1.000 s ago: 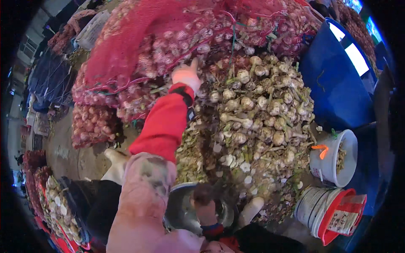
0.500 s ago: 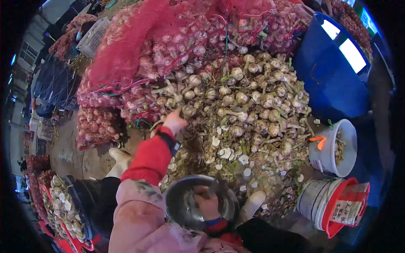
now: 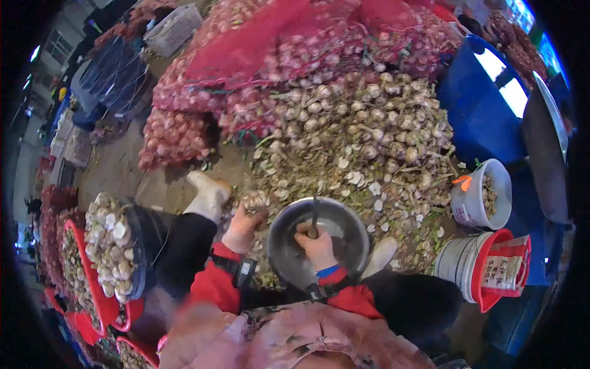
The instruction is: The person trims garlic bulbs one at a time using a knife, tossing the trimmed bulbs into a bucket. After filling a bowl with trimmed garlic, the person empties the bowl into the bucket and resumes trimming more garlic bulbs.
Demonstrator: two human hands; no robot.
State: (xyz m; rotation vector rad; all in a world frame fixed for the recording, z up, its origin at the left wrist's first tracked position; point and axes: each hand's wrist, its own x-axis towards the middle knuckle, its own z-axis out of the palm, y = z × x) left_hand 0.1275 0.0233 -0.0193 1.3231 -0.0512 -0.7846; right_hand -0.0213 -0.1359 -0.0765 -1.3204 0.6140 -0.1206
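Beside the left rim of a metal basin (image 3: 275,253), my left hand (image 3: 239,232) is closed around a garlic bulb (image 3: 254,200). My right hand (image 3: 318,249), over the basin, grips a knife (image 3: 314,216) with its dark narrow end pointing away from me. The fingers partly cover the knife, so its full shape is hidden. Beyond the basin spreads a heap of garlic bulbs (image 3: 369,132) with stalks and roots on them. Cut white root ends (image 3: 356,178) and green scraps lie between the heap and the basin.
Red mesh sacks of garlic (image 3: 258,61) stand behind the heap. At the right are a large blue tub (image 3: 482,104), a white bucket (image 3: 480,206) and a bucket with a red rim (image 3: 458,264). A full container of trimmed garlic (image 3: 110,246) stands at my left, near my white boot (image 3: 208,195).
My left hand has come back from the heap to beside the basin with a garlic bulb. My right hand still holds the knife over the basin. The view has shifted.
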